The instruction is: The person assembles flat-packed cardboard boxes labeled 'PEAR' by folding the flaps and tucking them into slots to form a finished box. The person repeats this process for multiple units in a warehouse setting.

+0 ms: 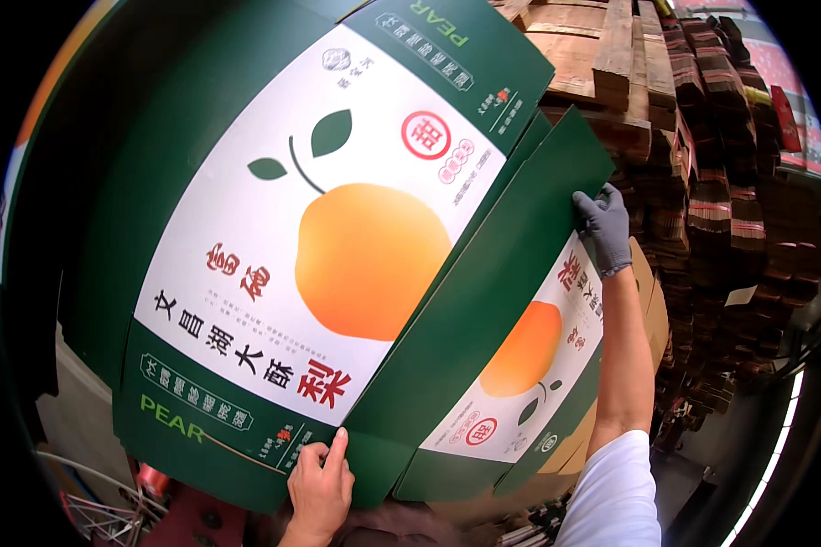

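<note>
Green carton [374, 264], pear-printed, is held tilted across mid-view. Its right panel's edge is gripped by the gloved right hand [605, 232]. Its lower edge is touched by the bare left hand [321, 488], index finger extended; whether it is pinched cannot be told. Wood [611, 55] and stacks [711, 187] seen beyond, right.

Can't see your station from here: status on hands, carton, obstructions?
Left hand touching green carton, lower edge; gloved right hand gripping its right edge. Carton's printed side showing. Nothing seen blocking hands.
</note>
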Available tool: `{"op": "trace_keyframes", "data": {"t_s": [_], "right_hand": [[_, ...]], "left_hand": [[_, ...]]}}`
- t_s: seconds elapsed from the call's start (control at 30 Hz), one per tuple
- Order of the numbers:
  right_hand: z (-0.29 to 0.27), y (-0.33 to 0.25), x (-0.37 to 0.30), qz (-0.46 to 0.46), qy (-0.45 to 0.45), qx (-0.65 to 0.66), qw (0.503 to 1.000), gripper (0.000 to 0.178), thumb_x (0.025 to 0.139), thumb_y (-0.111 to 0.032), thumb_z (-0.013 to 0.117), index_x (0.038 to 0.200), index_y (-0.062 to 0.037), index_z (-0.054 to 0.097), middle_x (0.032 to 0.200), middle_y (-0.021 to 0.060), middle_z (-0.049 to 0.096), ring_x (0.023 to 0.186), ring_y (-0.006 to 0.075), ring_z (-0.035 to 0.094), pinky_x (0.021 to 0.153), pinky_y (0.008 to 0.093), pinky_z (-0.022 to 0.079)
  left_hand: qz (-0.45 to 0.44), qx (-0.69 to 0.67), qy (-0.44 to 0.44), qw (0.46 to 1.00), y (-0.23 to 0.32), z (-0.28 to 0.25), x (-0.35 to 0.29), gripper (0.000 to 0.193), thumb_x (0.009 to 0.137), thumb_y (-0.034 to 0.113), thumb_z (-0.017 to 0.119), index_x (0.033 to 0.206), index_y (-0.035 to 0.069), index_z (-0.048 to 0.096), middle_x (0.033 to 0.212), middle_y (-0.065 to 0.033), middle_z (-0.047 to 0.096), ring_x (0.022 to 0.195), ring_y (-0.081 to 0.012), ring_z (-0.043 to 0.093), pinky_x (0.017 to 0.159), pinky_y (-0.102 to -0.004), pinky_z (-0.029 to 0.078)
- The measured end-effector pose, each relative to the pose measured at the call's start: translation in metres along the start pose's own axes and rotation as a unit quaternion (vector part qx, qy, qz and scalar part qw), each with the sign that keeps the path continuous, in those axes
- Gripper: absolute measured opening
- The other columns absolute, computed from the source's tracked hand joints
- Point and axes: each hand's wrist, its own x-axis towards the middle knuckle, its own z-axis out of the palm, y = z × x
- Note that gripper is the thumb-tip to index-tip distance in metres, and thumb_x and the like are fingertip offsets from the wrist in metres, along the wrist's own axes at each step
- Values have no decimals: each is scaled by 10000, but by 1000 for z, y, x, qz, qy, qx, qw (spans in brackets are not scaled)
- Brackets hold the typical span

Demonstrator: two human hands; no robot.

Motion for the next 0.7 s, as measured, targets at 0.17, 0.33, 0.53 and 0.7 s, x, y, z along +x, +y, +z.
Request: {"op": "trace_keyframes", "data": {"t_s": [0.17, 0.33, 0.53, 0.7], "right_hand": [[5, 19, 13, -29, 7, 32, 999, 516, 812, -86, 765, 1231, 19, 482, 756, 13, 573, 580, 76, 564, 481, 212, 469], [11, 30, 20, -35, 1, 57, 998, 525, 808, -114, 772, 1227, 20, 486, 758, 0, 539, 563, 65, 539, 464, 210, 453], [14, 31, 23, -30, 0, 37, 999, 545, 800, -141, 782, 1228, 17, 484, 756, -6, 522, 552, 64, 525, 457, 211, 446], [18, 26, 22, -8, -2, 12, 1000, 586, 820, -29, 744, 1305, 44, 424, 763, 3, 530, 613, 76, 536, 529, 213, 473]], "left_hand": [[10, 3, 9, 1000, 5, 0, 1, 571, 781, 42, 667, 1338, 72, 544, 966, -130, 522, 784, -294, 570, 642, -395, 489], [-2, 2, -7, 1000, 6, -8, 3, 517, 840, 73, 634, 1348, 102, 547, 992, -129, 540, 847, -298, 581, 684, -393, 506], [5, 13, 1, 1000, 5, -7, 3, 534, 857, 119, 628, 1379, 137, 521, 991, -119, 531, 851, -297, 581, 680, -393, 511], [9, 13, 7, 1000, 5, -7, 3, 534, 857, 115, 628, 1379, 137, 521, 993, -118, 531, 845, -297, 583, 684, -391, 514]]}}
